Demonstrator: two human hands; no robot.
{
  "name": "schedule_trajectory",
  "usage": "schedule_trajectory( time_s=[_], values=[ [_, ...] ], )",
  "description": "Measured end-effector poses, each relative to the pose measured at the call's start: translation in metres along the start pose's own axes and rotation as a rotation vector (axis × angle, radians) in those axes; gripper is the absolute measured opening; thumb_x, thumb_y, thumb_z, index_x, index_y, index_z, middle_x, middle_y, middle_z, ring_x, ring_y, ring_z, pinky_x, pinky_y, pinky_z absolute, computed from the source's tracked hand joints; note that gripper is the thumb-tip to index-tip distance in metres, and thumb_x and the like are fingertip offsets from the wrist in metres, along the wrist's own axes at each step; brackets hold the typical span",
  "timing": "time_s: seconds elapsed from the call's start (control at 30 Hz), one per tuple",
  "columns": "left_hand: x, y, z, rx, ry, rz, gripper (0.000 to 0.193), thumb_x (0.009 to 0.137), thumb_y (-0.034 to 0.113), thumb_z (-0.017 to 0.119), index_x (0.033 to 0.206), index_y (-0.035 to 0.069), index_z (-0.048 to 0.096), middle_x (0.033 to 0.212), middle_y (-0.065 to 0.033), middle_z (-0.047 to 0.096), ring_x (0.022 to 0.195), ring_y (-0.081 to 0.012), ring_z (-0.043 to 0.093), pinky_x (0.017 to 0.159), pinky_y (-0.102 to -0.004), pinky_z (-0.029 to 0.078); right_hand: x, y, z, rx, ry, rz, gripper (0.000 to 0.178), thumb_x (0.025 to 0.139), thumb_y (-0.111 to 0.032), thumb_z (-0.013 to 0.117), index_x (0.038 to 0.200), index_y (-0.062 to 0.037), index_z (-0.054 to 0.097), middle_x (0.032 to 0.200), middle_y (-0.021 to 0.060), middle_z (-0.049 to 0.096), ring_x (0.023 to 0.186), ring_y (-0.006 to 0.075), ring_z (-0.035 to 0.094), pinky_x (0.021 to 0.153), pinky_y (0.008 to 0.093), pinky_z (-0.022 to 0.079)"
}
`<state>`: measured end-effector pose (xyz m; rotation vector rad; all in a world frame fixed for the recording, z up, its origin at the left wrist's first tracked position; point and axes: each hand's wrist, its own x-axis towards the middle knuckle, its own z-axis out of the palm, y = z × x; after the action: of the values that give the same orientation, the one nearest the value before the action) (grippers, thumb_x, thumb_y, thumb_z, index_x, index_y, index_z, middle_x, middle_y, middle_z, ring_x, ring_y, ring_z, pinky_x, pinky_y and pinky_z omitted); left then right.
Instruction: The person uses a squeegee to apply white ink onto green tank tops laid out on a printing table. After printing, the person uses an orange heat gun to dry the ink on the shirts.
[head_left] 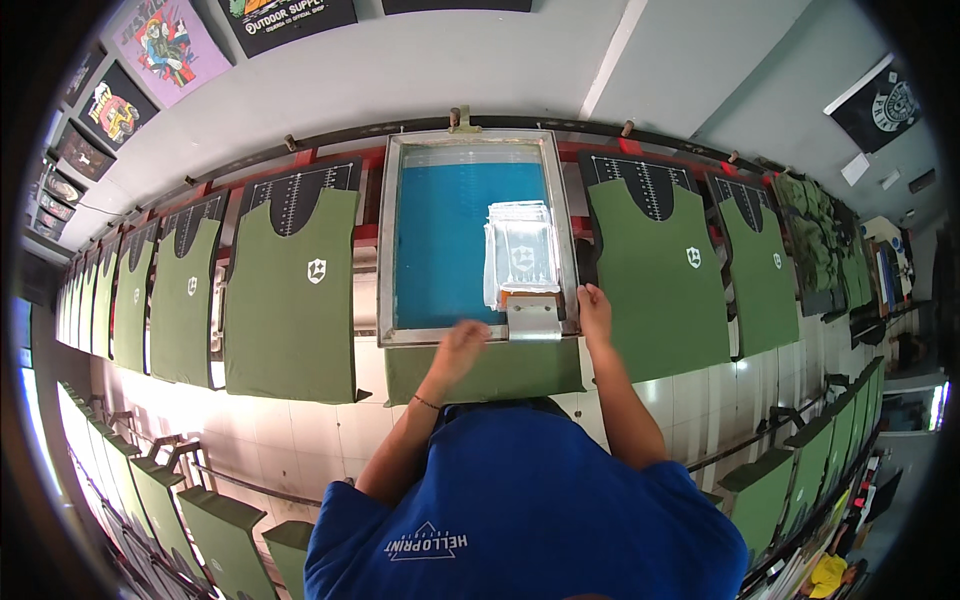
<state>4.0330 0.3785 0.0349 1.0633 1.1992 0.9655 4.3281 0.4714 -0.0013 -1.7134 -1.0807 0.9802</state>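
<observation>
A person in a blue shirt stands at a long run of printing pallets, each dressed with an olive green sleeveless shirt, and works a screen-printing frame [470,235] that lies flat over the shirt straight ahead, whose lower hem [485,370] shows below the frame. The frame's mesh is teal with a pale patch at its right side where the small shield design sits, and a squeegee [532,312] with a metal-coloured blade holder rests at the near end of that patch. The right hand [594,305] lies on the frame's right rail just beside the squeegee, fingers laid flat rather than curled round anything. The left hand [462,345] is at the near rail of the frame, left of the squeegee; it is blurred, so its grip cannot be told. Judging by how things lie, the green shirt to the left [292,290] and the green shirt to the right [655,275] already carry a white shield emblem on the chest, as do several further along both ways, so much of this row looks printed. The rows of green pallets [215,525] lower down show no emblem from here.
</observation>
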Motion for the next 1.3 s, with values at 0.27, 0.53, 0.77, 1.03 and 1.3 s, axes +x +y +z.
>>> schedule_trajectory(
  time_s=[0.27,0.53,0.77,1.03,1.3],
  values=[
    [-0.003,0.006,0.075,-0.471,-0.248,-0.783,0.021,0.098,0.021,0.052,0.105,0.002,0.056,0.097,-0.0111,0.06,0.085,-0.021,0.061,0.079,-0.0351,0.053,-0.074,-0.073,-0.008,-0.92,-0.463,-0.839,0.059,0.068,-0.017,0.078,0.12,-0.0006,0.057,0.117,0.0154,0.058,0.11,0.0299,0.055,0.092,0.0418,0.045],
    [0.031,-0.044,0.108,-0.87,0.078,-0.694,0.031,0.099,0.03,0.055,0.098,-0.001,0.056,0.091,-0.0101,0.061,0.084,-0.0215,0.061,0.076,-0.0359,0.055,-0.009,-0.117,0.014,-0.935,-0.529,-0.777,0.02,0.071,-0.009,0.066,0.089,-0.002,0.064,0.094,0.0153,0.065,0.092,0.0327,0.063,0.077,0.0425,0.052],
    [0.033,-0.033,0.121,-0.707,0.197,-0.691,0.034,0.101,0.03,0.051,0.094,-0.003,0.058,0.087,-0.0104,0.063,0.077,-0.0204,0.064,0.067,-0.0315,0.056,0.102,-0.146,0.052,-0.883,-0.457,-0.718,0.015,0.073,-0.008,0.059,0.084,-0.0008,0.066,0.089,0.0203,0.065,0.086,0.0366,0.064,0.079,0.0441,0.052],
    [0.027,-0.026,0.12,-0.645,0.164,-0.648,0.037,0.101,0.031,0.05,0.094,-0.004,0.059,0.085,-0.0108,0.065,0.074,-0.0203,0.065,0.064,-0.0318,0.055,0.12,-0.138,0.074,-0.889,-0.4,-0.838,0.016,0.075,-0.009,0.062,0.089,-0.0028,0.068,0.093,0.0159,0.067,0.09,0.0334,0.065,0.081,0.042,0.052],
    [0.025,-0.019,0.105,-0.577,0.043,-0.659,0.035,0.099,0.036,0.054,0.096,0.001,0.057,0.086,-0.0097,0.063,0.076,-0.0189,0.063,0.066,-0.0318,0.053,-0.009,-0.108,0.021,-0.796,-0.474,-0.82,0.031,0.069,-0.006,0.073,0.099,-0.0037,0.065,0.1,0.0091,0.063,0.097,0.029,0.06,0.084,0.0378,0.051]
  ],
)
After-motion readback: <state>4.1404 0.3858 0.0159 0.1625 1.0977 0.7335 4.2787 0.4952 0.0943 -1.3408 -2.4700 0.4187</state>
